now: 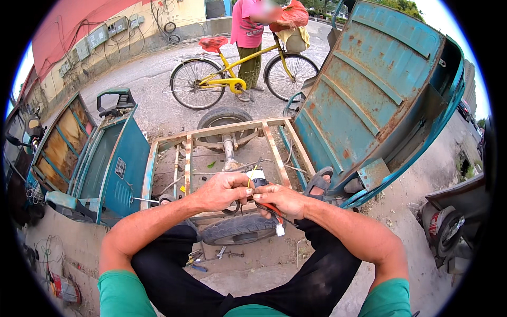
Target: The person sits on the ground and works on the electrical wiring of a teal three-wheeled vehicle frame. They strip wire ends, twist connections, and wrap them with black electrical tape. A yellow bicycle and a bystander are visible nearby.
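Observation:
Over the rusty metal vehicle frame [275,153], my two hands meet fingertip to fingertip. My left hand [224,191] is closed in a pinch on a thin yellow wire [252,178]. Closed beside it, my right hand [282,199] grips a bundle of red and black wires [272,207]; a white plug connector [280,230] hangs from the bundle below the palm. Just beyond the fingertips sits a black and silver round part [257,177], partly hidden by my hands. The exact spot where the wires touch is too small to make out.
A near tyre [237,230] and far tyre [224,114] flank the axle [229,148]. Hand tools [219,253] lie on the ground. A blue-green cargo bed [364,79] leans at right; a blue-green metal box [124,164] stands left. Beyond, a person [248,31] stands with a yellow bicycle [227,74].

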Tool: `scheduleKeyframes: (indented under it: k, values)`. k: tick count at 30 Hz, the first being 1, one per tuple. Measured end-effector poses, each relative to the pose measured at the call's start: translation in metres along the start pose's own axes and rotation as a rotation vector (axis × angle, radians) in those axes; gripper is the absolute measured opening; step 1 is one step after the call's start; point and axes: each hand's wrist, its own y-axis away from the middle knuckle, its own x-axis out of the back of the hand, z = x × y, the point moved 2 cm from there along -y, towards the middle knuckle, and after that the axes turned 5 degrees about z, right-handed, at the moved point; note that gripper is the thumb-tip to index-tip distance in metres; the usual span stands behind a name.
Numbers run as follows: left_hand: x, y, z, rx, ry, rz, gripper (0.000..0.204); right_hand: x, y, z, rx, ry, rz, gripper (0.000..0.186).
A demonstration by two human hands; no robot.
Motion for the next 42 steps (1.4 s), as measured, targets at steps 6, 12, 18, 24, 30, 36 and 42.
scheduleKeyframes:
  k: [6,12,18,24,30,36,42]
  values:
    - [-0.006,0.001,-0.012,0.048,0.112,-0.042,0.020,-0.001,0.008,-0.007,-0.088,0.055,-0.059,0.027]
    - [-0.003,0.001,-0.018,0.026,0.143,-0.022,0.019,-0.005,0.003,-0.002,-0.045,-0.041,-0.004,0.026]
    - [-0.003,-0.003,-0.010,0.041,0.090,0.016,0.020,0.003,0.000,0.004,0.013,-0.004,0.153,0.023]
    - [0.001,0.000,-0.011,0.073,0.088,0.029,0.020,-0.001,0.000,-0.005,0.006,0.317,0.284,0.038]
    - [-0.001,-0.001,-0.021,0.070,0.083,0.045,0.020,-0.002,0.003,-0.012,0.161,0.669,0.416,0.042]
    - [0.001,-0.005,-0.014,0.041,0.087,0.075,0.020,-0.008,0.002,-0.008,0.172,0.493,0.453,0.036]
    - [0.004,-0.006,-0.025,0.109,0.192,0.090,0.020,-0.009,0.001,-0.006,0.116,0.323,0.397,0.032]
